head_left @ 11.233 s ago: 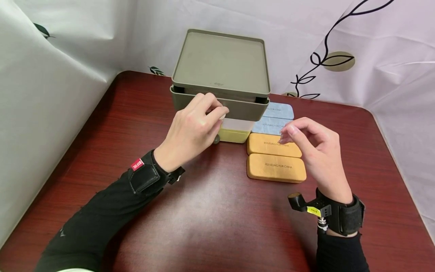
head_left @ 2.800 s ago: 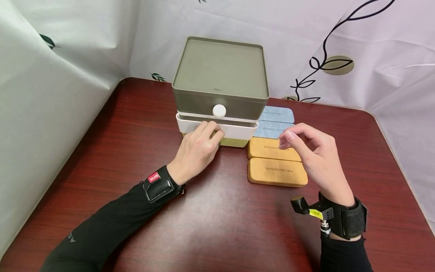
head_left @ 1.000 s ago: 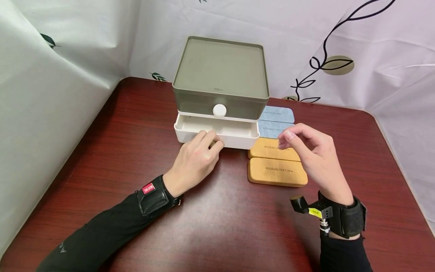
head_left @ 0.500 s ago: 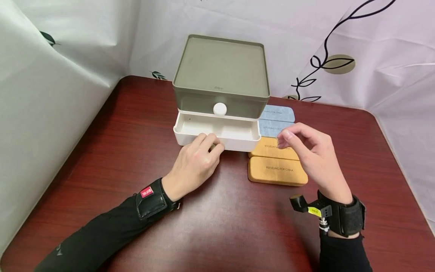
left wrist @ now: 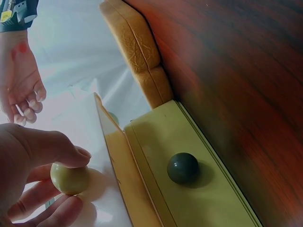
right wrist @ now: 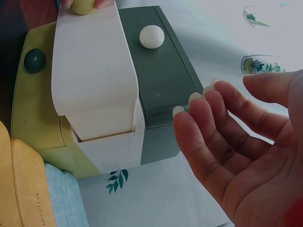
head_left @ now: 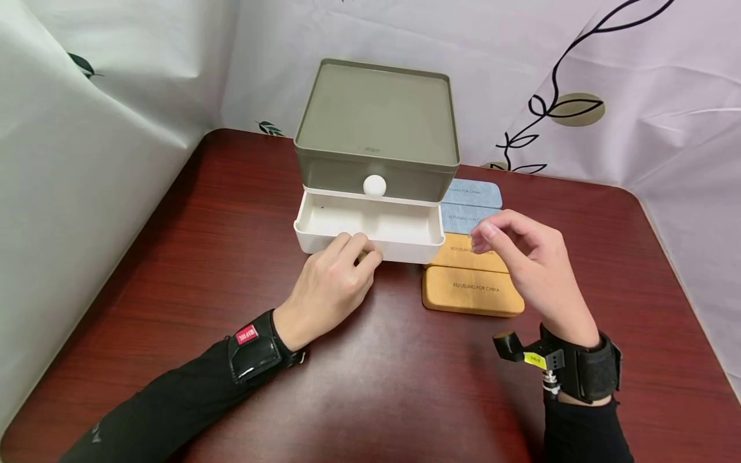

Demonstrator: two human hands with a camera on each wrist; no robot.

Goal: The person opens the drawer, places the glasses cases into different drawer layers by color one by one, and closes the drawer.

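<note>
My left hand point(head_left: 332, 283) pinches the round yellow-green knob point(left wrist: 71, 178) of the white middle drawer point(head_left: 412, 252), thumb on one side and fingers on the other. That drawer is pulled well out of the stacked drawer box point(head_left: 376, 112), and its inside shows bare white. Above it, the grey-green top drawer with a white knob point(head_left: 374, 186) is closed. The closed yellow-green bottom drawer point(left wrist: 156, 142) has a dark green knob point(left wrist: 183, 168). My right hand point(head_left: 538, 267) hovers over the yellow cases, fingers loosely curled, holding nothing.
Right of the drawer box lie two yellow cases point(head_left: 473, 290) and two light blue cases point(head_left: 471, 193) in a row, lettered on top. The reddish-brown table point(head_left: 370, 399) meets white patterned cloth point(head_left: 637, 141) at the back and sides.
Earlier the top drawer stood out with my left hand at it; later it is closed. Since then my left hand has drawn the white drawer out towards me. The right hand has barely moved.
</note>
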